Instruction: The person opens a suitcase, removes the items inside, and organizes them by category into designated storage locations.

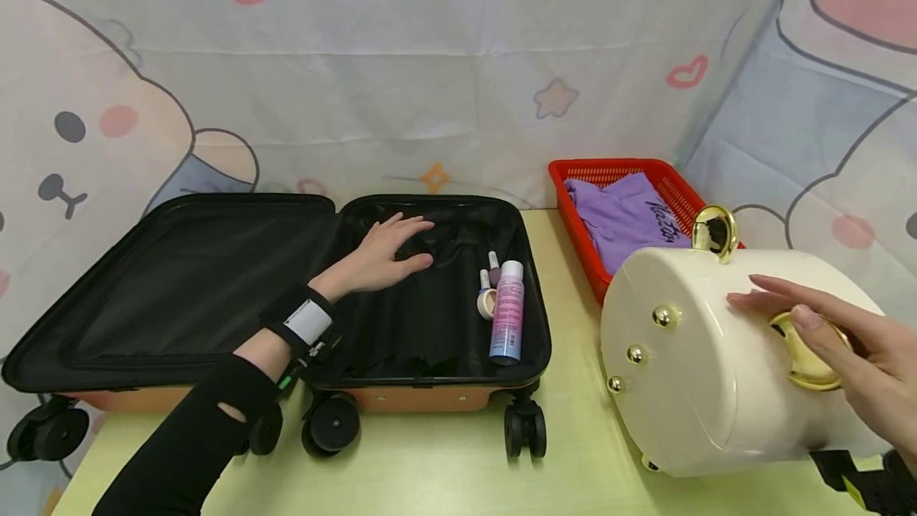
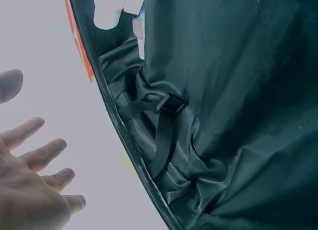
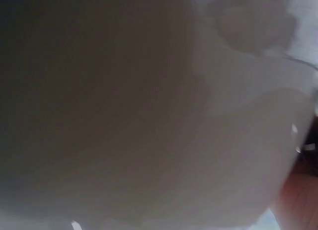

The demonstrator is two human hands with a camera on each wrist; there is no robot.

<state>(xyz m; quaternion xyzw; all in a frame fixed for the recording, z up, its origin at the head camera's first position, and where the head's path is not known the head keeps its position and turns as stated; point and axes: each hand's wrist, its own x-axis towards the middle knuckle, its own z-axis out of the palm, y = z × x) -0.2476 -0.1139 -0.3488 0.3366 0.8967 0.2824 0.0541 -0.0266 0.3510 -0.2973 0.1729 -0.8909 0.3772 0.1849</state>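
My left hand [image 1: 380,256] is spread over the right half of an open black-lined suitcase [image 1: 423,317], fingers straight and holding nothing. In the left wrist view, its fingers [image 2: 44,155] are apart from the lining. Inside that half, at the right side, lie a pink-and-blue spray can [image 1: 507,317] with a white cap and two small white-capped bottles [image 1: 486,301]. My right hand [image 1: 877,369] is at a glossy cream case [image 1: 688,365], its thumb by a gold handle [image 1: 813,357] and its fingers stretched out. Cream surface [image 3: 149,120] fills most of the right wrist view.
A red basket [image 1: 573,233] with a folded purple cloth [image 1: 623,213] stands behind the cream case. The suitcase's other half [image 1: 179,285] lies flat at the left. Black wheels [image 1: 525,427] face the table's front. A printed curtain [image 1: 430,78] hangs behind the pale table [image 1: 430,460].
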